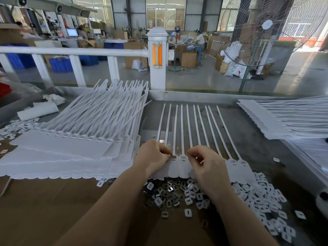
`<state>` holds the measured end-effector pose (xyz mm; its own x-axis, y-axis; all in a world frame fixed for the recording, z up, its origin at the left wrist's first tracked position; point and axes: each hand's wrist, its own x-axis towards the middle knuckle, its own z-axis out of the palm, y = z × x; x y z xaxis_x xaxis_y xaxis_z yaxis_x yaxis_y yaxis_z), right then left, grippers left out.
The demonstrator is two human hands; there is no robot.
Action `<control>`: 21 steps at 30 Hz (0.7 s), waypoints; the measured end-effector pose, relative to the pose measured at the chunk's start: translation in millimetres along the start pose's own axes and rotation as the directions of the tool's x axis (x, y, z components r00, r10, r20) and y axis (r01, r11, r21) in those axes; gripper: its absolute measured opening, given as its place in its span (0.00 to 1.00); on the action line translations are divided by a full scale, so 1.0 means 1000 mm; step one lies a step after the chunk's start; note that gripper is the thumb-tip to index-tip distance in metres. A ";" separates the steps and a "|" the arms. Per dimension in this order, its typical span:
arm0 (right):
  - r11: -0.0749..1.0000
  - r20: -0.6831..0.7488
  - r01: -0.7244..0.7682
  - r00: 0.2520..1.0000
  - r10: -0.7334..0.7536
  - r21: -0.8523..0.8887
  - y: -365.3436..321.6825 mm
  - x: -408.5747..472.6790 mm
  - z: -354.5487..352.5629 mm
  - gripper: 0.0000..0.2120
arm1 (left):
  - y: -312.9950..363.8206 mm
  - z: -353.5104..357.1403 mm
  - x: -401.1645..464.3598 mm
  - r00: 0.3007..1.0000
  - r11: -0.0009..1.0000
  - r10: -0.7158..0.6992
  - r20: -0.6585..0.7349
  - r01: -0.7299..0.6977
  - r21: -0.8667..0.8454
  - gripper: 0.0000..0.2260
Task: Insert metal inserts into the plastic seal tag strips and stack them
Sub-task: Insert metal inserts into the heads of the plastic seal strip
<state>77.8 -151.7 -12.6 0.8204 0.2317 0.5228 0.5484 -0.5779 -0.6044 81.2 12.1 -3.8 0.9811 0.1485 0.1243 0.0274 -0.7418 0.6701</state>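
Now both hands, left (153,157) and right (206,164), curl fingertips onto a smooth white tag strip (182,162) (pinched contents unclear); shiny metal inserts (166,194) below.

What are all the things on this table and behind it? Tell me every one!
seal tag strip: one, white, flat at table centre, under both hands
stack of strips: one big pile, white, left
second stack: one, white, far right
metal inserts: many, silver, heap near the wrists
plastic caps: many, white, scattered right
railing: one, white, behind table
post: one, white with orange panel
fan: one, wire-caged, upper right
left hand: pinching at a tag head
right hand: curled, pinching something small
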 end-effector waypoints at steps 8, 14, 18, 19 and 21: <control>1.000 0.045 0.012 0.999 -0.011 -0.026 -0.001 0.000 -0.002 0.06 | -0.003 0.006 -0.009 0.991 0.993 0.107 -0.075 -0.102 0.066 0.07; 0.982 0.398 0.185 0.900 -0.180 0.026 -0.010 -0.002 -0.009 0.05 | -0.008 0.013 -0.015 0.984 0.994 0.107 -0.139 -0.108 0.003 0.06; 0.979 0.521 0.195 0.830 -0.200 0.065 -0.013 -0.003 -0.010 0.07 | -0.010 0.012 -0.018 0.985 0.992 0.123 -0.121 -0.125 -0.007 0.07; 0.978 0.545 0.205 0.815 -0.198 0.050 -0.013 -0.003 -0.010 0.09 | -0.010 0.012 -0.018 0.984 0.990 0.142 -0.112 -0.142 0.004 0.09; 0.975 0.574 0.221 0.795 -0.195 0.025 -0.013 -0.003 -0.010 0.10 | -0.010 0.013 -0.019 0.978 0.982 0.188 -0.091 -0.185 0.046 0.12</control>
<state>66.5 -152.6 -0.5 0.6385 0.7462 0.1883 0.7200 -0.4927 -0.4887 64.6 7.9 -22.9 0.9472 0.0651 0.3140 -0.1452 -0.7859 0.6010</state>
